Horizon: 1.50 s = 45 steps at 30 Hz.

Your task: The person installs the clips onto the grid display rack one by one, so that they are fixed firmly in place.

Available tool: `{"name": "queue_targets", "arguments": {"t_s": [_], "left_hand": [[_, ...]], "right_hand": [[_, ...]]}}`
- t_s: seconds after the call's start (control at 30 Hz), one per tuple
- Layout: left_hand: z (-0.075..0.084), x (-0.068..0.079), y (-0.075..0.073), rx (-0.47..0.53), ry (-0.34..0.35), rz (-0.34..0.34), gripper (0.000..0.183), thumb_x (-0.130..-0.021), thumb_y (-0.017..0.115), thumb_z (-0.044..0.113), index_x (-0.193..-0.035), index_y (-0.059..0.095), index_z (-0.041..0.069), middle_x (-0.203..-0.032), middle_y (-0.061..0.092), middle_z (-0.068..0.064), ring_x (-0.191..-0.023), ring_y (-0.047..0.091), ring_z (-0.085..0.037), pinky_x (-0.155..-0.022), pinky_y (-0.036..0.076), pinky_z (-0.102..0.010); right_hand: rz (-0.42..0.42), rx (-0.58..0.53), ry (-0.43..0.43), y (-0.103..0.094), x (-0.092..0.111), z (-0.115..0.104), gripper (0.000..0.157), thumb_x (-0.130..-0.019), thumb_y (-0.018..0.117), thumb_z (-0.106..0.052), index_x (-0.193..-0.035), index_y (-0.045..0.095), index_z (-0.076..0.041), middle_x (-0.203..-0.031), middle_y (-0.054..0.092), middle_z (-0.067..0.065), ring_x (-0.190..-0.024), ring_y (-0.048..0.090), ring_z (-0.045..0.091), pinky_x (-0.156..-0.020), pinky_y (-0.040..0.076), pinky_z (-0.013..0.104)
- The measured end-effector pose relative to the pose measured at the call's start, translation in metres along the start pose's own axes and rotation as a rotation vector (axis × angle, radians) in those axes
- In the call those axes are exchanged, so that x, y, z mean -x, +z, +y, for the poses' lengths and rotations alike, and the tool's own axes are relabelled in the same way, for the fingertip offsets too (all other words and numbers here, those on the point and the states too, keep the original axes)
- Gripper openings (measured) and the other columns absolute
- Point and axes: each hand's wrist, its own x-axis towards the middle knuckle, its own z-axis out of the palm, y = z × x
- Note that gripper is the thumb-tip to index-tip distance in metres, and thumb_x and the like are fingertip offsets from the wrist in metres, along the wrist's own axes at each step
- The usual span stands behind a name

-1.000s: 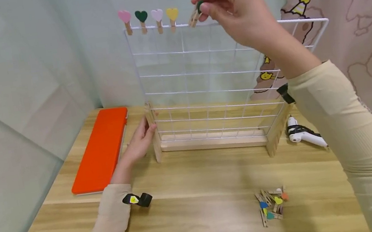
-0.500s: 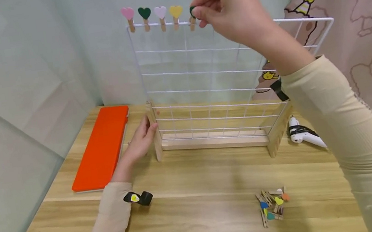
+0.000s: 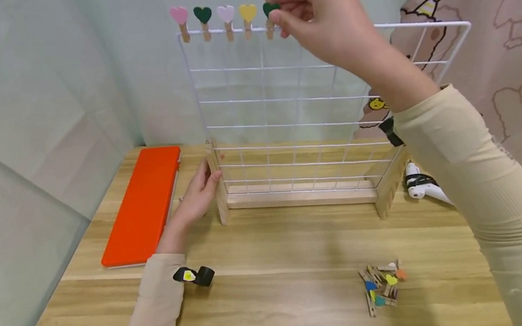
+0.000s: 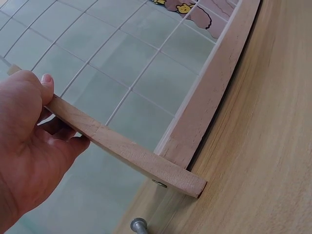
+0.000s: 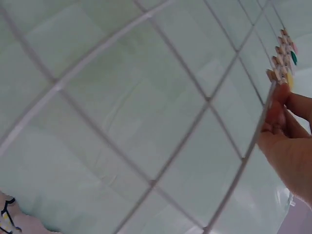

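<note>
A white wire grid rack (image 3: 285, 123) stands upright in a wooden base. My right hand (image 3: 331, 19) pinches the dark green heart of a small wooden clothespin (image 3: 269, 29), which sits upright on the rack's top bar. To its left stand a yellow-heart clothespin (image 3: 248, 17), a white one (image 3: 227, 20), another dark green one (image 3: 204, 20) and a pink one (image 3: 181, 21). Low on the left, my left hand (image 3: 197, 194) grips the rack's wooden side post (image 4: 131, 151), thumb and fingers on either side of it.
A loose pile of heart clothespins (image 3: 383, 285) lies on the wooden table (image 3: 281, 305). An orange flat case (image 3: 144, 204) lies left of the rack. A white glue gun (image 3: 421, 185) with a black cord is at the right. A patterned curtain (image 3: 518, 65) hangs behind.
The green-heart clothespin has gone from tilted to upright on the top bar, and my right hand has shifted slightly left with it. My left hand stays on the post.
</note>
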Motion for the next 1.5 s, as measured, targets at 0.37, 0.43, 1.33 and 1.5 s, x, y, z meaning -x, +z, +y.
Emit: {"name": "queue_targets", "arguments": {"t_s": [0.37, 0.43, 1.33, 1.5], "left_hand": [[-0.01, -0.001, -0.006, -0.049, -0.01, 0.026, 0.046, -0.093, 0.034, 0.024, -0.136, 0.022, 0.016, -0.139, 0.023, -0.014, -0.116, 0.033, -0.027, -0.095, 0.029, -0.046], [-0.007, 0.001, -0.006, -0.044, -0.019, 0.03, 0.046, -0.093, 0.035, 0.024, -0.136, 0.023, 0.015, -0.139, 0.023, -0.014, -0.115, 0.034, -0.027, -0.095, 0.029, -0.046], [0.022, 0.007, -0.004, -0.018, -0.033, 0.029, 0.049, -0.093, 0.035, 0.018, -0.135, 0.019, -0.001, -0.138, 0.021, -0.022, -0.122, 0.026, -0.032, -0.099, 0.023, -0.047], [0.016, 0.005, -0.005, -0.029, -0.053, 0.032, 0.048, -0.093, 0.035, 0.018, -0.135, 0.02, 0.002, -0.139, 0.021, -0.019, -0.123, 0.026, -0.028, -0.099, 0.023, -0.046]], "right_hand": [[0.249, -0.189, -0.457, 0.05, 0.078, 0.046, 0.019, -0.08, 0.059, -0.002, -0.098, 0.064, -0.002, -0.078, 0.064, 0.006, -0.067, 0.056, 0.013, -0.063, 0.043, 0.019], [0.123, -0.22, -0.444, 0.067, 0.107, 0.06, 0.021, -0.078, 0.061, -0.001, -0.098, 0.064, -0.003, -0.079, 0.063, 0.004, -0.069, 0.055, 0.011, -0.063, 0.044, 0.02], [-0.568, -0.08, -0.123, 0.07, 0.334, 0.153, 0.021, -0.075, 0.068, -0.017, -0.095, 0.064, -0.017, -0.092, 0.061, -0.009, -0.081, 0.055, 0.006, -0.068, 0.047, 0.026], [-0.495, -0.065, -0.178, 0.07, 0.341, 0.16, 0.022, -0.072, 0.07, -0.017, -0.093, 0.066, -0.016, -0.093, 0.061, -0.006, -0.083, 0.055, 0.009, -0.07, 0.047, 0.029]]}}
